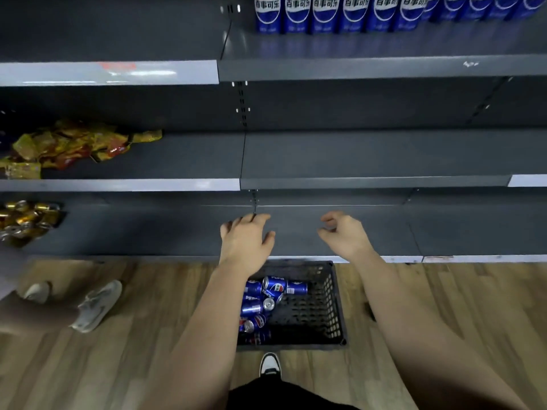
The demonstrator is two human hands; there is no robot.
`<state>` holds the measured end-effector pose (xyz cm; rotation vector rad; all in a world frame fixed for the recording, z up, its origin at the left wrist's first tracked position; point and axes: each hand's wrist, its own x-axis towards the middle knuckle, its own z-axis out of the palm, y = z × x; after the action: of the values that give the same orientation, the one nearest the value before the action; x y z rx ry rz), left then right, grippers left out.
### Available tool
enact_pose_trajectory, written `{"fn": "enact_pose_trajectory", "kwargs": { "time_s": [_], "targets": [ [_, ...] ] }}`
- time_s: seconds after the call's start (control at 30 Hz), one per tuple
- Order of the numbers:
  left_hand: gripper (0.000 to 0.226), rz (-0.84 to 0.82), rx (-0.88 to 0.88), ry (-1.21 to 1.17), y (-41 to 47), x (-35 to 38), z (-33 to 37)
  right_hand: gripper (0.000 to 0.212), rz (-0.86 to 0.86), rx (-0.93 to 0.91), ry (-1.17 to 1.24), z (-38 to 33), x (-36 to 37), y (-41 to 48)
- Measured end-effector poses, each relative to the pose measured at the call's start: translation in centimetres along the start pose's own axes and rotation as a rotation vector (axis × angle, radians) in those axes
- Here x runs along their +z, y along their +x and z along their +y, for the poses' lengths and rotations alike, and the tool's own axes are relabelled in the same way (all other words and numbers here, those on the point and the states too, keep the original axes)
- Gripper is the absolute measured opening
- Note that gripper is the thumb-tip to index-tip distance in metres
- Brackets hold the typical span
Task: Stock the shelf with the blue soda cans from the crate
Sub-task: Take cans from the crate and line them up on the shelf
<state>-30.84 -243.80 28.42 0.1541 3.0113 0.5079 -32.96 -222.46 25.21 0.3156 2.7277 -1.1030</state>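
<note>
A row of several blue soda cans (337,13) stands upright on the top grey shelf (370,68) at upper right. More blue cans (266,297) lie jumbled in the left half of a black plastic crate (328,309) on the wood floor below the shelves. My left hand (247,241) hovers over the bottom shelf (384,232), above the crate's far edge, fingers relaxed and holding nothing. My right hand (343,232) hangs beside it to the right, fingers loosely curled, also empty.
Yellow and red snack packets (71,145) are piled on the middle shelf at left. Gold cans (26,218) lie on the bottom shelf at far left. Another person's shoes (97,304) stand on the floor at left. My own shoe (269,363) is just behind the crate.
</note>
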Motion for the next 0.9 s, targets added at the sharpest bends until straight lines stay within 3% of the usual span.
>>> {"fn": "enact_pose_trajectory", "kwargs": {
  "time_s": [0.53, 0.73, 0.9],
  "targets": [
    [0.042, -0.15, -0.258, -0.037, -9.8, 6.5, -4.1, 0.041, -0.305, 0.065, -0.139, 6.5, 7.3, -6.5],
    [0.041, -0.215, -0.291, -0.033, -9.0, 7.4, -7.4, 0.045, -0.378, 0.089, -0.185, 5.8, 10.1, -5.8],
    [0.04, -0.283, -0.221, -0.005, -6.9, 10.7, -10.6, 0.048, -0.424, 0.125, -0.17, 6.6, 14.6, -3.1]
  ]
}}
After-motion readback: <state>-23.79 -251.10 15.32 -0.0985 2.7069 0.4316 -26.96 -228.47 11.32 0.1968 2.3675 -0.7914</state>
